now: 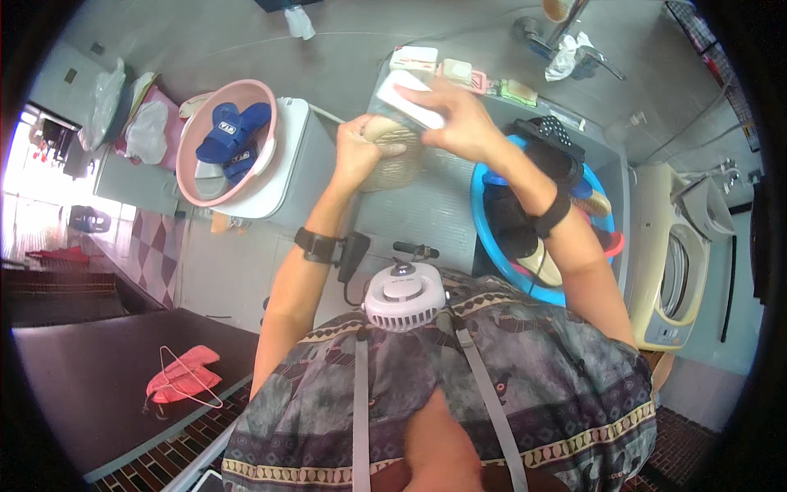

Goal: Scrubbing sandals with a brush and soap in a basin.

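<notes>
My left hand (pixel 361 154) is closed around a tan shoe (pixel 395 168), its ridged sole partly turned up, over the grey sink (pixel 426 221). Above the shoe's far end, my right hand (pixel 463 119) grips a white scrubbing brush (pixel 406 92) from behind. The brush overlaps the shoe here, so I cannot tell whether its bristles touch it. Right of the shoe, inside the sink, is a blue basin (pixel 478 209) filled with dark shoes (pixel 508 217), some with pale soles.
A pink basin (pixel 187 176) of blue slippers (pixel 234 131) stands on a white lid at left. Soap boxes (pixel 414 59) line the sink's far ledge below a faucet (pixel 561 37). At right is a cream washing machine (pixel 648 246). A white fan (pixel 404 295) hangs at my chest.
</notes>
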The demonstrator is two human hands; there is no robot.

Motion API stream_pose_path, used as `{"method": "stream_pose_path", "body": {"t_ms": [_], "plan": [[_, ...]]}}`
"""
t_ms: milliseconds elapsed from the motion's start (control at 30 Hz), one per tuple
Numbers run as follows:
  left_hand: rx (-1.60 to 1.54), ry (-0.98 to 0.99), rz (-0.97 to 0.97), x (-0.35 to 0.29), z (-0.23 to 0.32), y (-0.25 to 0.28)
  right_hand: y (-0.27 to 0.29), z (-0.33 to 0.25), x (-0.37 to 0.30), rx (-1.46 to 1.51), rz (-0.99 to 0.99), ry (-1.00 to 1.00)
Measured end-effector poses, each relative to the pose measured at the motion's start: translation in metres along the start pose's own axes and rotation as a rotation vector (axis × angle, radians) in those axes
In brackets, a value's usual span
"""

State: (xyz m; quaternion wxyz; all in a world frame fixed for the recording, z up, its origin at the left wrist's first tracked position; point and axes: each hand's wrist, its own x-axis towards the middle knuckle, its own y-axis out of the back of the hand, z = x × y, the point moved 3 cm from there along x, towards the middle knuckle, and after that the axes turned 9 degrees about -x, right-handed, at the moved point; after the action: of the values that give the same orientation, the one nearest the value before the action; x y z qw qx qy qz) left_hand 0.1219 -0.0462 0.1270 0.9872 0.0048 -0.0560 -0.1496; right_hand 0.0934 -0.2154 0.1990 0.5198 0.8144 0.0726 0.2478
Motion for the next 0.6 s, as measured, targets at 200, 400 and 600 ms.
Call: {"method": "stream_pose_path", "body": {"t_ms": [200, 400, 600], "plan": [[-0.282, 0.02, 0.054, -0.006, 0.014, 0.013, -0.052, 0.029, -0.056, 0.539, 0.206, -0.198], [-0.346, 0.095, -0.013, -0.011, -0.008, 0.025, -0.072, 0.057, -0.075, 0.221, -0.093, -0.436], [-0.248, -0.082, -0.215, -0.012, -0.027, 0.052, -0.083, 0.035, -0.057, 0.733, -0.083, -0.458]]}}
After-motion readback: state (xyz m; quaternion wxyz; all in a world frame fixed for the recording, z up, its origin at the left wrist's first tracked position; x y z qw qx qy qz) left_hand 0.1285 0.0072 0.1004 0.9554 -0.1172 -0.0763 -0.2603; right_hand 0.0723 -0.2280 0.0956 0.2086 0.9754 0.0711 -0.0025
